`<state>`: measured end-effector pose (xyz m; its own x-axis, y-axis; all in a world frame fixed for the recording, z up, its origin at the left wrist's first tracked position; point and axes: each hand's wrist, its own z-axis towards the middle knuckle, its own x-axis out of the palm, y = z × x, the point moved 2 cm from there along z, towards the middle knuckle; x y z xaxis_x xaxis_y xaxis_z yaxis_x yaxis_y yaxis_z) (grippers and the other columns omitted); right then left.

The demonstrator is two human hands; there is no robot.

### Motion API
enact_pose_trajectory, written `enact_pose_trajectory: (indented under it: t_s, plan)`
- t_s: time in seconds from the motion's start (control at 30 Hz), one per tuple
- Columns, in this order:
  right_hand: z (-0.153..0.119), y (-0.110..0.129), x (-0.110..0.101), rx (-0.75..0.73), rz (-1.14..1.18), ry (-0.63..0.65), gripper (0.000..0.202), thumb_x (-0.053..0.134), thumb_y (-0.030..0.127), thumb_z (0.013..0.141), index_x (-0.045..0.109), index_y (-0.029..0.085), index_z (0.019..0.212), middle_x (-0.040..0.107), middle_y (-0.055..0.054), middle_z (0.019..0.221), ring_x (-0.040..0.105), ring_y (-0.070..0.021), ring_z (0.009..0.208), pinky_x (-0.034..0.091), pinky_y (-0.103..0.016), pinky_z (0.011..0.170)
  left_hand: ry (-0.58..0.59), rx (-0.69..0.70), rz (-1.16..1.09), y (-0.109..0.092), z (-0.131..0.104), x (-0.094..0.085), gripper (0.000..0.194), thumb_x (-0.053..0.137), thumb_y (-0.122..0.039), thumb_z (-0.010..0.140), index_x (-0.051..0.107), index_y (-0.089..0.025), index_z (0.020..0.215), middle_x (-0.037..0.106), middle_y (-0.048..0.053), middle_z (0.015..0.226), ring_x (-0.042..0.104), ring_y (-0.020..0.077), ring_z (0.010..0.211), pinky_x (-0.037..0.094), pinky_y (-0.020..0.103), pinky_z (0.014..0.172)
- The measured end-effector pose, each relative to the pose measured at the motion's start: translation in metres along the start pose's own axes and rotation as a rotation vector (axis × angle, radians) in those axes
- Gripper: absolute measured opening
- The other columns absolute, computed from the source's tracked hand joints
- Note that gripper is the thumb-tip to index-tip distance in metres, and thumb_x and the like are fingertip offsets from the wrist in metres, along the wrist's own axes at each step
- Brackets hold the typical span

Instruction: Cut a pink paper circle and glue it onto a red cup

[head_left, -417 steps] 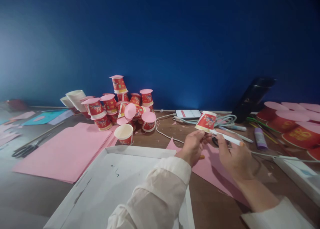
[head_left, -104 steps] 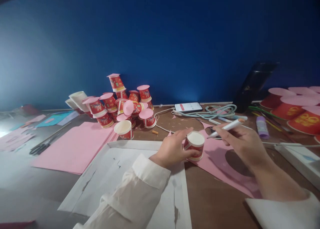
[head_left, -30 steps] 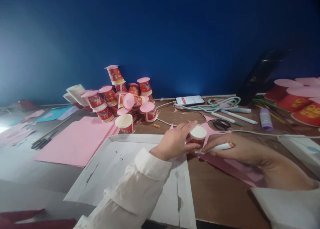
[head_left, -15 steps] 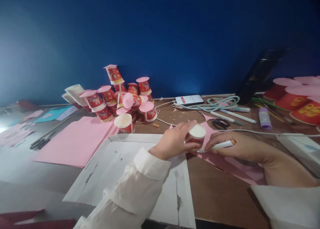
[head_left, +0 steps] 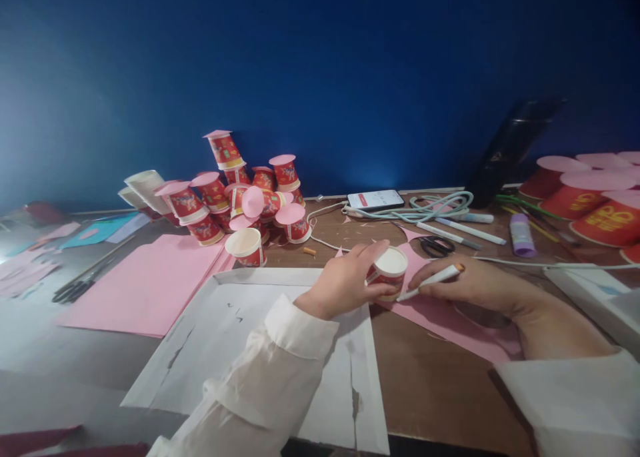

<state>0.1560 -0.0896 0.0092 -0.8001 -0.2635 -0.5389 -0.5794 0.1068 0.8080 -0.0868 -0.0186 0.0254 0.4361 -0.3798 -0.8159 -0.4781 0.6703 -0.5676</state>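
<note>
My left hand (head_left: 347, 276) is wrapped round a small red paper cup (head_left: 390, 262) with a white end facing up. The cup rests on a piece of pink paper (head_left: 435, 324) that has a rounded hole cut in it. A white pen (head_left: 435, 281) with an orange end is gripped in my right hand (head_left: 470, 284). The pen's tip is low beside the cup's base, at the pink paper; whether it touches cannot be made out. Another red paper cup (head_left: 253, 254), its white inside showing, stands to the left.
Red cups with pink discs (head_left: 205, 227) are piled by the wall. Pink sheets (head_left: 145, 280) and a white board (head_left: 280, 337) lie left. Scissors (head_left: 436, 245), pens (head_left: 471, 232), a phone (head_left: 375, 198), cables (head_left: 435, 204) and a glue stick (head_left: 523, 236) lie behind my hands; larger red cups (head_left: 585, 194) stand right.
The pen in my right hand has shifted slightly and stands at a steeper tilt by the cup's base. My left hand keeps its hold on the cup. The whole view has shifted a little.
</note>
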Motion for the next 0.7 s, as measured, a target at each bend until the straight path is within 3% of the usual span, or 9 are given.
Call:
enact_pose_trajectory:
  t_s: [0.17, 0.4, 0.6, 0.7]
  plan:
    - [0.0017, -0.0029, 0.0002, 0.06, 0.095, -0.015, 0.049, 0.077, 0.06, 0.081, 0.084, 0.016, 0.101, 0.073, -0.007, 0.077, 0.061, -0.0193, 0.07, 0.048, -0.031, 0.063, 0.002, 0.006, 0.012, -0.0007, -0.0004, -0.0007, 0.079, 0.077, -0.051, 0.091, 0.046, -0.03, 0.16, 0.059, 0.009, 0.159, 0.058, 0.031, 0.142, 0.052, 0.045, 0.112]
    - [0.0029, -0.0067, -0.0014, 0.087, 0.109, -0.104, 0.037, 0.075, 0.054, 0.082, 0.076, 0.019, 0.095, 0.067, -0.002, 0.067, 0.059, -0.0173, 0.058, 0.049, -0.032, 0.059, 0.004, 0.007, 0.031, -0.0002, -0.0008, -0.0002, 0.078, 0.076, -0.051, 0.092, 0.045, -0.031, 0.16, 0.058, 0.009, 0.161, 0.059, 0.0312, 0.141, 0.052, 0.046, 0.112]
    - [0.0064, -0.0069, -0.0041, 0.08, 0.019, -0.174, 0.043, 0.065, 0.062, 0.09, 0.072, 0.019, 0.093, 0.068, -0.002, 0.07, 0.061, -0.0174, 0.057, 0.049, -0.033, 0.06, -0.001, 0.008, 0.023, -0.0005, -0.0003, 0.0002, 0.079, 0.077, -0.049, 0.091, 0.045, -0.029, 0.16, 0.057, 0.01, 0.161, 0.058, 0.0315, 0.143, 0.052, 0.046, 0.113]
    - [0.0093, -0.0097, -0.0056, 0.074, -0.027, -0.195, 0.049, 0.068, 0.069, 0.087, 0.073, 0.02, 0.091, 0.071, -0.004, 0.074, 0.062, -0.0184, 0.059, 0.048, -0.033, 0.06, -0.002, 0.005, 0.025, -0.0008, -0.0003, 0.0002, 0.079, 0.078, -0.049, 0.091, 0.045, -0.029, 0.16, 0.057, 0.01, 0.161, 0.058, 0.0314, 0.143, 0.052, 0.046, 0.113]
